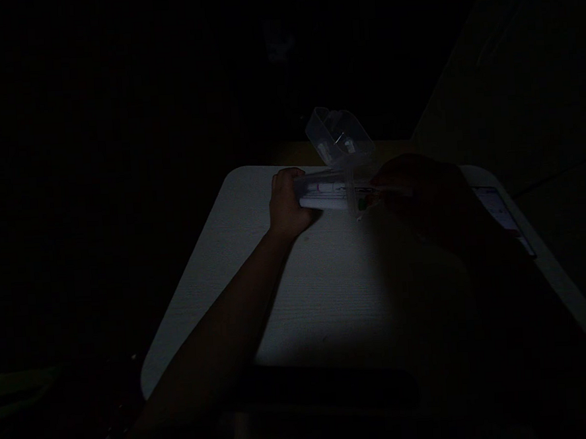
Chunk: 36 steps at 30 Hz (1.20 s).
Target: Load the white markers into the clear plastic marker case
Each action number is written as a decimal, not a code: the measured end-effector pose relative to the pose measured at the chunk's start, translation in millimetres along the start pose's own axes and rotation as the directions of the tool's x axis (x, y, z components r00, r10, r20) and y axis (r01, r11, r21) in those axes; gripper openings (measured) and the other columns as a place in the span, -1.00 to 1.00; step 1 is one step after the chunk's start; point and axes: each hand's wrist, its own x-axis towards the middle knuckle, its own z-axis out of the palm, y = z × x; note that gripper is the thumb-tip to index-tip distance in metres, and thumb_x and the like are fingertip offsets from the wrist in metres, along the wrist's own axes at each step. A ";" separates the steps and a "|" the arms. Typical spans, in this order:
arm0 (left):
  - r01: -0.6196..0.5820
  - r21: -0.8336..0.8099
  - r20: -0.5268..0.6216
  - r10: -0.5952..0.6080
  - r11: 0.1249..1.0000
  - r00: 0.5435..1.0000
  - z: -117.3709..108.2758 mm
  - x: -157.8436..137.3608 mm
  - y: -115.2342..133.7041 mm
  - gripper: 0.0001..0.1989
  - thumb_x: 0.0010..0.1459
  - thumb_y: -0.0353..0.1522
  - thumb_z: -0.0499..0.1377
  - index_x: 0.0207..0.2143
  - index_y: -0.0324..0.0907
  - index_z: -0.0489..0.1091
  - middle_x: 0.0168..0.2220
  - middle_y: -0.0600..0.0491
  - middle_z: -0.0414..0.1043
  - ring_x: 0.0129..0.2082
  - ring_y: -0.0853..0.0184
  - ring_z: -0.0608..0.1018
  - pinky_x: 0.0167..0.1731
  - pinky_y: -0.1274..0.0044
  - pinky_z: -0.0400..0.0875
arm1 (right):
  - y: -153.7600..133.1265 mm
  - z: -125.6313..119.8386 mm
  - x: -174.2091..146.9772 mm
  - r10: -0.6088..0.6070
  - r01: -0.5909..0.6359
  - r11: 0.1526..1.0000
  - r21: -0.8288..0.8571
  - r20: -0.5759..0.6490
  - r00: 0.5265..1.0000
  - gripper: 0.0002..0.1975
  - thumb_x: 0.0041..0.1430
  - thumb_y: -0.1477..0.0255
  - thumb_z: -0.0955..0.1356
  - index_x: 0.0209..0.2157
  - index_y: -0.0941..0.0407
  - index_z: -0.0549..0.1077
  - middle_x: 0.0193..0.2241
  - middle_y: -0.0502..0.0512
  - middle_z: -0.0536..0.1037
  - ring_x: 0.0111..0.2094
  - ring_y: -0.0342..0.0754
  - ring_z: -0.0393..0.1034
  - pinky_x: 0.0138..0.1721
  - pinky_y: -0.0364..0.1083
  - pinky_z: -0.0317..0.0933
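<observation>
A clear plastic pen case [327, 176] lies on its side over the table, with several pens [329, 203] and other slim items inside. Its clear lid [347, 136] hangs open on the far side of the mouth. My left hand [287, 206] is wrapped around the closed end of the case. At the open mouth, on the right, is my right hand [415, 185], deep in shadow. Its fingers are closed around something slim and pale that sticks out of the case; what it is, I cannot make out. Small green and red bits show beside those fingertips.
The light table [215, 251] has rounded corners and a dark slot [327, 384] along its near edge. A phone [504, 216] with a lit screen lies at the right edge, beyond my right forearm. A wall [529, 112] rises on the right. Most surroundings are too dark to see.
</observation>
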 end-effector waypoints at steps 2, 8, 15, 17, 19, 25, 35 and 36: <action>-0.009 0.004 -0.005 0.009 1.000 1.000 0.2 0.1 -0.5 -0.41 -0.27 -0.36 0.34 -0.17 -0.05 0.16 -0.16 -0.03 0.30 -0.13 0.13 0.38 -0.18 0.21 0.36 | 0.7 0.4 -0.3 -0.007 0.007 1.000 0.005 -0.023 1.000 -0.72 0.11 0.46 0.23 -0.20 0.14 0.51 -0.19 0.08 0.49 -0.21 -0.13 0.41 -0.20 -0.14 0.32; 0.009 0.008 0.006 -0.009 1.000 1.000 -1.0 -0.2 1.4 -0.45 -0.22 -0.28 0.34 -0.16 -0.03 0.17 -0.14 -0.03 0.30 -0.11 0.12 0.39 -0.20 0.21 0.37 | 1.8 4.0 1.5 0.016 -0.016 1.000 -0.002 0.035 0.999 -0.74 0.11 0.46 0.24 -0.22 0.09 0.52 -0.19 0.06 0.49 -0.18 -0.09 0.40 -0.16 -0.11 0.31; -0.001 0.013 0.003 0.001 1.000 1.000 -1.1 -0.4 1.5 -0.47 -0.18 -0.26 0.33 -0.16 -0.06 0.17 -0.14 -0.03 0.31 -0.11 0.15 0.38 -0.19 0.24 0.35 | -3.3 5.5 1.2 0.035 -0.039 0.999 0.038 0.078 0.996 -0.70 0.14 0.43 0.21 -0.17 0.16 0.48 -0.15 0.13 0.48 -0.13 -0.07 0.39 -0.10 -0.08 0.30; -0.004 0.009 0.003 0.004 1.000 1.000 -0.9 -0.4 0.9 -0.47 -0.19 -0.27 0.33 -0.17 -0.05 0.17 -0.14 -0.04 0.31 -0.11 0.14 0.38 -0.18 0.23 0.35 | -6.0 5.6 0.9 0.061 -0.065 0.997 0.040 0.091 0.994 -0.69 0.15 0.43 0.20 -0.13 0.15 0.47 -0.11 0.13 0.46 -0.10 -0.07 0.39 -0.07 -0.07 0.30; -0.005 0.005 0.008 0.005 1.000 1.000 -0.9 -0.3 0.6 -0.45 -0.21 -0.27 0.33 -0.16 -0.05 0.16 -0.14 -0.04 0.30 -0.10 0.13 0.38 -0.17 0.22 0.35 | -7.4 6.8 1.0 0.074 -0.078 0.996 0.041 0.094 0.993 -0.69 0.15 0.43 0.20 -0.13 0.13 0.47 -0.10 0.12 0.46 -0.10 -0.06 0.39 -0.07 -0.06 0.30; -0.005 -0.010 0.004 0.005 1.000 1.000 -0.7 0.2 0.4 -0.44 -0.25 -0.27 0.33 -0.17 -0.03 0.16 -0.16 0.00 0.29 -0.11 0.12 0.37 -0.17 0.20 0.34 | -7.3 11.1 3.2 0.110 -0.113 0.994 0.013 0.121 0.987 -0.68 0.13 0.44 0.20 -0.14 0.14 0.48 -0.07 0.13 0.46 -0.10 -0.02 0.39 -0.07 -0.01 0.30; -0.036 -0.036 -0.012 0.036 0.999 0.999 2.2 1.1 -3.4 -0.44 -0.25 -0.31 0.34 -0.18 -0.04 0.16 -0.18 -0.01 0.29 -0.13 0.10 0.38 -0.18 0.20 0.35 | -7.2 17.8 1.4 0.134 -0.133 0.991 -0.017 0.194 0.972 -0.55 0.08 0.50 0.19 0.02 0.14 0.40 -0.05 0.13 0.45 -0.14 -0.05 0.41 -0.13 -0.06 0.33; -0.041 -0.033 -0.014 0.041 0.999 0.999 2.3 1.2 -3.6 -0.44 -0.25 -0.32 0.34 -0.18 -0.04 0.16 -0.18 -0.01 0.29 -0.13 0.10 0.38 -0.19 0.20 0.35 | -7.1 19.0 1.3 0.140 -0.138 0.990 -0.021 0.194 0.971 -0.54 0.07 0.51 0.20 0.03 0.13 0.39 -0.04 0.13 0.45 -0.13 -0.04 0.41 -0.13 -0.06 0.33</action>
